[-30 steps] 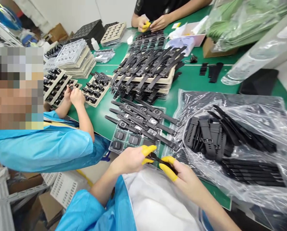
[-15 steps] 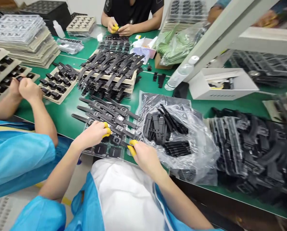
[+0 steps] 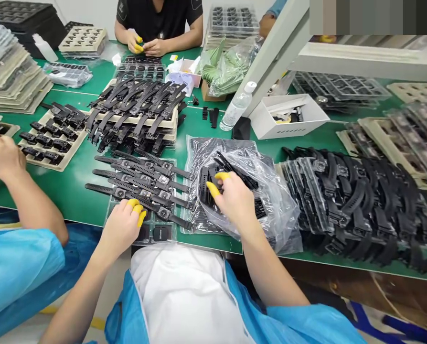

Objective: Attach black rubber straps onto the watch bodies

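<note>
My left hand [image 3: 122, 224], with yellow finger covers, rests at the near left of a clear tray [image 3: 174, 234] of black watches. Its fingers are curled together over a tray cell, and what they hold, if anything, is hidden. Rows of smartwatches [image 3: 164, 213] with black straps lie slanted across the tray. My right hand [image 3: 237, 198], also in yellow finger covers, is over an opened clear plastic bag [image 3: 280, 224]. Its thumb and forefinger are apart above loose black watch straps [image 3: 204, 184] bundled inside, and nothing shows between them.
Trays of strapped watches [image 3: 138, 105] are stacked behind mine, more [image 3: 357, 200] stand at the right. A water bottle [image 3: 237, 107] and a white box [image 3: 288, 117] stand beside a slanted post. A co-worker's hand [image 3: 2, 153] is at the left; another person [image 3: 159, 24] sits opposite.
My right hand has left the watch tray and moved right over the bag of straps. My left hand has shifted left and down along the tray. The view has turned right.
</note>
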The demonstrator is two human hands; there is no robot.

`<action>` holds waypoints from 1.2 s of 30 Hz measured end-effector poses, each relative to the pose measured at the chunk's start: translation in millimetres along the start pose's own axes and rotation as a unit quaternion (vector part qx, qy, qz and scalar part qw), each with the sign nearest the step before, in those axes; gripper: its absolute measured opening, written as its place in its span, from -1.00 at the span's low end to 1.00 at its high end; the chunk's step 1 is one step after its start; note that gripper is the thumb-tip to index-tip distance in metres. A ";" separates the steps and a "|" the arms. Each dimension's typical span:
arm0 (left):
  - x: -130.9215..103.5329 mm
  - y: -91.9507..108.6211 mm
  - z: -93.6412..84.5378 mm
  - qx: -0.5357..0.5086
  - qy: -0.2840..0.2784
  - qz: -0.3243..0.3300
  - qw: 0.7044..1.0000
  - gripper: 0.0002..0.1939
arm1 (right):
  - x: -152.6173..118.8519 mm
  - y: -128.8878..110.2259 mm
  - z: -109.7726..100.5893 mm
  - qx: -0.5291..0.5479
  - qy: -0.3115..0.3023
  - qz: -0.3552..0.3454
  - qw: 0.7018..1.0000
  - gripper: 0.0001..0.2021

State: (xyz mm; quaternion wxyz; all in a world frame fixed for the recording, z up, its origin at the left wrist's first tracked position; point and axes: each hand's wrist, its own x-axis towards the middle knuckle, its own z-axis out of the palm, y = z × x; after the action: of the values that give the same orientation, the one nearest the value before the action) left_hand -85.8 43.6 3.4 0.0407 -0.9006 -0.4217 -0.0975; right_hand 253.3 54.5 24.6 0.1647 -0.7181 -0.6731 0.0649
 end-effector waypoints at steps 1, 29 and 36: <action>-3.5 2.4 -1.2 0.018 -0.026 -0.001 1.000 -0.83 | 8.9 4.1 2.4 -0.023 -0.007 0.026 0.999 -0.74; -9.7 72.3 -5.3 -0.557 0.020 -0.165 0.814 -0.64 | -97.6 -65.1 12.0 0.681 -0.238 0.088 0.687 -0.59; -1.2 77.6 8.0 -0.494 0.015 -0.025 0.869 -0.37 | -104.2 -67.3 27.0 0.680 -0.395 0.107 0.608 -0.49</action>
State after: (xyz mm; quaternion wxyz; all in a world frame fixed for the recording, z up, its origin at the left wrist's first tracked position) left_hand -25.8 -5.8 -4.0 -0.4060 -0.7904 -0.3403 -0.3076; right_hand 172.3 -41.7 7.7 0.3158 -0.3713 -0.3530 0.7986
